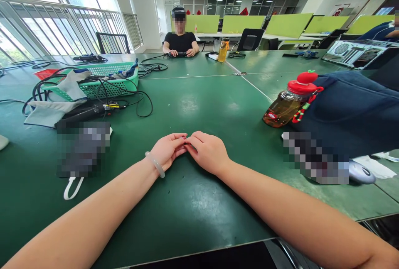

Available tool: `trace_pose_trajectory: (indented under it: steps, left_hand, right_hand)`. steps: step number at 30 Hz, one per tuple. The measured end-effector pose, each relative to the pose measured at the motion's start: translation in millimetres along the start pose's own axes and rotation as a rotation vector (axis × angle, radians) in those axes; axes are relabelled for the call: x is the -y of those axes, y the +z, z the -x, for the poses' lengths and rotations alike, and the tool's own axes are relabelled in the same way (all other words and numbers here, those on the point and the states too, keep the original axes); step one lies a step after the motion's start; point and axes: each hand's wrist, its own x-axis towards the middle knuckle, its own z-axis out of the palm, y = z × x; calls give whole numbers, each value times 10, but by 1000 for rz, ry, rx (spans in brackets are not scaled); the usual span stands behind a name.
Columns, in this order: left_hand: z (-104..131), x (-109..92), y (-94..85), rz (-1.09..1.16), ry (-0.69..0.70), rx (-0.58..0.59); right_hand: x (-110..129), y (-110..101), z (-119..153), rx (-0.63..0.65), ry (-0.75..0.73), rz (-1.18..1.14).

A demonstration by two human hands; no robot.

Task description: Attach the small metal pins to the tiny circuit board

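Speck point(183, 138), reddish: likely light, for fingertip pinch. Left hand point(170, 149), right hand point(208, 151): together at tips; whether clamped on speck, cannot tell.

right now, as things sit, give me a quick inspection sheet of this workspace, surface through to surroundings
Surface: green table, pale seams and glare patches.
Job's things: small reddish spot where the left hand and right hand meet; too small to identify.
Clutter: green basket at left; red-lidded bottle beside a dark blue bag at right.
Hands: fingers brought together; pale bangle on left wrist; grip hard to tell.
Cables: black cables loose around and behind basket.
Surroundings: person seated opposite; metal railing by windows at left.
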Motion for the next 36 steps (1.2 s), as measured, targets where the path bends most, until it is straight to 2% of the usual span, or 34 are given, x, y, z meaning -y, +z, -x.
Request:
trace_pose_trajectory:
  steps: [7, 14, 25, 36]
  left_hand:
    - [-4, 2, -7, -7, -9, 2]
    - [-9, 2, 8, 33, -20, -9]
    - [25, -25, 17, 20, 4, -69]
    - [-16, -27, -27, 62, -31, -48]
  right_hand:
    - [11, -4, -2, -22, -60, 67]
    - [13, 11, -1, 10, -100, 90]
    - [-52, 38, 14, 46, 61, -162]
    - [-80, 21, 17, 49, -7, -53]
